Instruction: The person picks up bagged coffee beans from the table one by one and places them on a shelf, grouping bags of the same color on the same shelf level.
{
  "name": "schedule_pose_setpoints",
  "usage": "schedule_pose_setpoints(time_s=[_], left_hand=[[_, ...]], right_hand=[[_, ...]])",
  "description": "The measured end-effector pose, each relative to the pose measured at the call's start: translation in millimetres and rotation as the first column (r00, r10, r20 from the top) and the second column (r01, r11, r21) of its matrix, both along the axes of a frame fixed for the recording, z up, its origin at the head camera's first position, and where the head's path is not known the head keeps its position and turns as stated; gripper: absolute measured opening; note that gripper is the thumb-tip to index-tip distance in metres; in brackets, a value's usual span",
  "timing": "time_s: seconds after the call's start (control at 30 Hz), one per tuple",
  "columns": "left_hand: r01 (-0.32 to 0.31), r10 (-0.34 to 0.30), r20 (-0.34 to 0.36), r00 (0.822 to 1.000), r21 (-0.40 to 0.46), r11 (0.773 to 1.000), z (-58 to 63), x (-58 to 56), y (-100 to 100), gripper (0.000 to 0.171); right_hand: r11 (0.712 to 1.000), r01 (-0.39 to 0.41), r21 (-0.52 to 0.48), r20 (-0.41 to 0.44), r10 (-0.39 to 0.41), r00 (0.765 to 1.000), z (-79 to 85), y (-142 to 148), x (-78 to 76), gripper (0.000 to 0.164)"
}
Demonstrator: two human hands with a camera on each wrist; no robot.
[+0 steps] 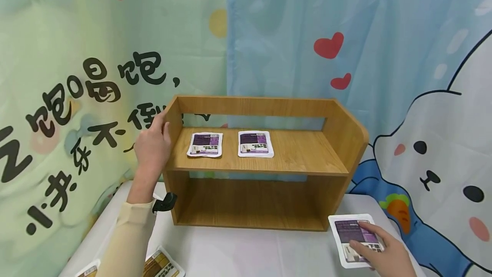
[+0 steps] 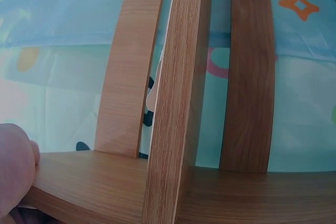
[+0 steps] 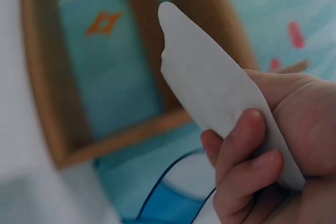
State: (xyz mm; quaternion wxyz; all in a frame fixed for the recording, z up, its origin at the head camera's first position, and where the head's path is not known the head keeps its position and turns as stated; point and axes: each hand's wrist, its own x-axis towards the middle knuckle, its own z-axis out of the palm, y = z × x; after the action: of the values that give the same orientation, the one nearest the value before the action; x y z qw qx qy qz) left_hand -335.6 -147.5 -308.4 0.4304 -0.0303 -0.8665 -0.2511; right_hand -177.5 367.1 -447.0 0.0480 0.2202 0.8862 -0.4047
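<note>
A two-tier wooden shelf (image 1: 253,176) stands on the white table. My left hand (image 1: 153,144) grips the upper edge of its left side panel; in the left wrist view part of that hand (image 2: 16,169) shows at the panel (image 2: 89,182). At the lower right, my right hand (image 1: 388,251) pinches a flat white packet with a purple label (image 1: 351,234), thumb and fingers at its right side. The right wrist view shows the packet's plain white back (image 3: 210,82) with curled fingers (image 3: 247,129) against it. Two similar purple-labelled packets, left (image 1: 205,145) and middle (image 1: 255,144), lie on the upper board.
Brown-and-yellow labelled packets (image 1: 163,264) lie at the table's front left, partly hidden by the left sleeve (image 1: 127,238). Behind the shelf hang printed curtains (image 1: 276,33). The white table (image 1: 238,249) extends in front of the shelf.
</note>
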Motion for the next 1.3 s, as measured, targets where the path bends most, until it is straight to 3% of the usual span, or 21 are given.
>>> schedule_pose_setpoints(time_s=[0.27, 0.4, 0.53, 0.73, 0.9, 1.1, 1.3], left_hand=[[-0.01, 0.01, 0.004, 1.0, -0.003, 1.0, 1.6, -0.2, 1, 0.034], [-0.004, 0.004, 0.004, 1.0, -0.006, 1.0, 1.3, 1.4, 0, 0.034], [-0.007, 0.008, 0.015, 1.0, -0.01, 1.0, 0.6, 3.3, -2, 0.034], [0.002, -0.002, 0.0, 1.0, -0.006, 1.0, 1.2, 3.1, -1, 0.034], [0.012, -0.012, 0.001, 1.0, -0.006, 1.0, 1.5, 2.3, 0, 0.034], [0.006, -0.006, 0.007, 1.0, -0.005, 1.0, 1.5, 3.1, 0, 0.034], [0.016, -0.016, 0.008, 1.0, -0.006, 1.0, 2.6, 3.6, 0, 0.034]], right_hand=[[1.0, -0.024, -0.015, -0.139, 0.022, 0.99, 59.7, -42, 7.7, 0.096], [0.998, -0.001, -0.06, -0.224, -0.013, 0.975, 83.0, -63, 2.2, 0.088], [0.997, -0.029, -0.076, -0.302, 0.005, 0.953, 102.5, -80, -9.4, 0.082], [0.996, -0.091, -0.018, -0.408, 0.075, 0.91, 133.8, -94, -38.4, 0.076], [0.993, -0.12, -0.002, -0.441, 0.107, 0.891, 149.9, -100, -67.8, 0.074], [0.989, -0.143, 0.033, -0.432, 0.143, 0.891, 158.2, -106, -107.3, 0.073], [0.988, -0.149, -0.03, -0.41, 0.124, 0.904, 164.5, -108, -138.2, 0.072]])
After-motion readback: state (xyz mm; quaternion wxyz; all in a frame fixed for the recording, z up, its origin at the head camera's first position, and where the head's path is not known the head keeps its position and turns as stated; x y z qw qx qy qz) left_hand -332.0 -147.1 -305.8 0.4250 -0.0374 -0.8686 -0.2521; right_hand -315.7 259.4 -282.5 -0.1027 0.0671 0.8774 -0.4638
